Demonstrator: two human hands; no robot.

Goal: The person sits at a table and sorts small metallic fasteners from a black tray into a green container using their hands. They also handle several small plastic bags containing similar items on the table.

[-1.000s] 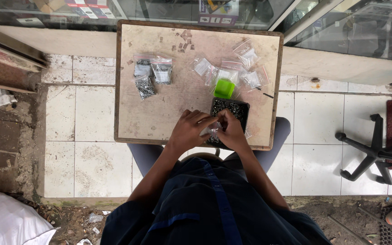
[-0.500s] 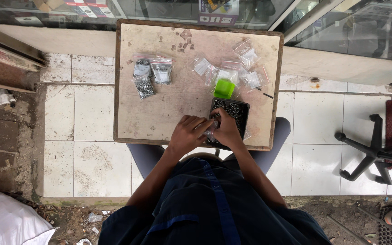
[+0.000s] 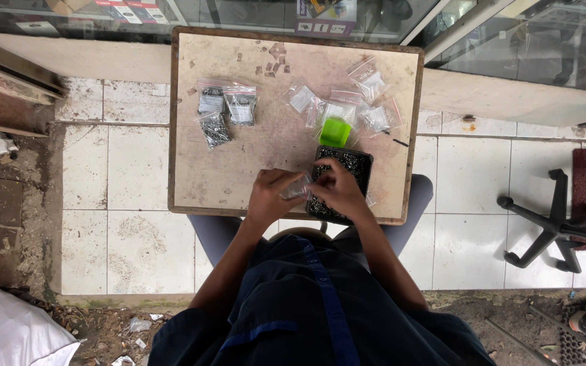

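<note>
My left hand (image 3: 270, 198) pinches a small clear plastic bag (image 3: 298, 187) just left of a black tray (image 3: 355, 163) full of small dark screws. From the other side my right hand (image 3: 338, 190) meets it, fingers on the bag's edge, resting over the tray's near half. Both hands sit near the front edge of a small worn table (image 3: 266, 156). A bright green little box (image 3: 334, 131) stands just beyond the tray.
Three filled bags of screws (image 3: 220, 112) lie at the table's left. Several empty clear bags (image 3: 369, 102) lie at the back right. White floor tiles surround the table, a chair base (image 3: 544, 227) stands to the right, and a white sack (image 3: 8, 332) lies at the lower left.
Both hands have stayed together at the tray. The left hand has drifted slightly left with the bag, and the right hand's fingers have shifted over the tray.
</note>
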